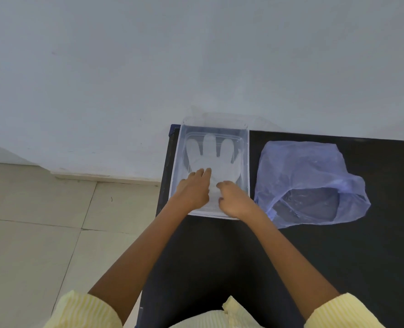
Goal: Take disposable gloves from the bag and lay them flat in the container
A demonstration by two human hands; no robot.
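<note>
A clear disposable glove (214, 158) lies flat in the transparent rectangular container (175, 162), its fingers pointing away from me. My left hand (194, 189) rests palm down on the glove's wrist end, fingers stretched forward. Beside it, my right hand (233, 200) has its fingers curled and presses on the glove's cuff; whether it pinches the film I cannot tell. The pale blue plastic bag (305, 176) lies on the black table to the right of the container, its mouth open toward me.
The black table (338, 256) runs from the container toward me and to the right. A white wall stands just behind it. Beige floor tiles (42, 233) lie to the left of the table's edge.
</note>
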